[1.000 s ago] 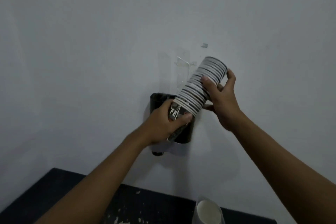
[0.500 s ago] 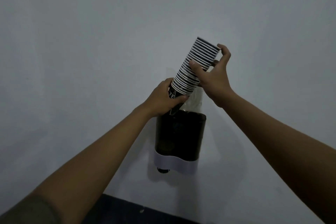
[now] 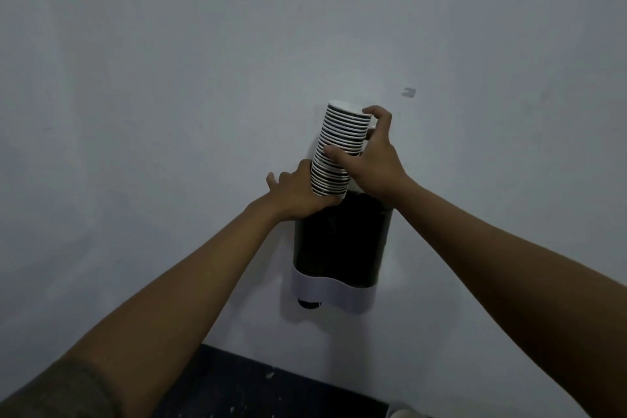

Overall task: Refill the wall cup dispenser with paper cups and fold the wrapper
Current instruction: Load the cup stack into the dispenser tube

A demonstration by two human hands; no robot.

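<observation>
A dark wall cup dispenser [image 3: 339, 248] with a white base band hangs on the pale wall. A stack of paper cups [image 3: 339, 146] with black-and-white rims stands nearly upright, its lower end going into the dispenser's open top. My right hand [image 3: 369, 159] grips the stack's right side, thumb across the front and fingers near the top rim. My left hand [image 3: 298, 193] sits at the stack's lower left, by the dispenser's top edge, and partly wraps the bottom cups. One cup's dark bottom [image 3: 308, 305] pokes out under the dispenser.
A dark table top [image 3: 258, 387] with white flecks runs along the bottom of the view below the dispenser. A pale round object [image 3: 403, 413] shows at the lower right edge of the table. A small mark [image 3: 409, 92] sits on the wall above.
The stack has swung from tilted to nearly upright and dropped lower into the dispenser's top. Both hands have moved down with it, and the left hand now sits at the dispenser's rim.
</observation>
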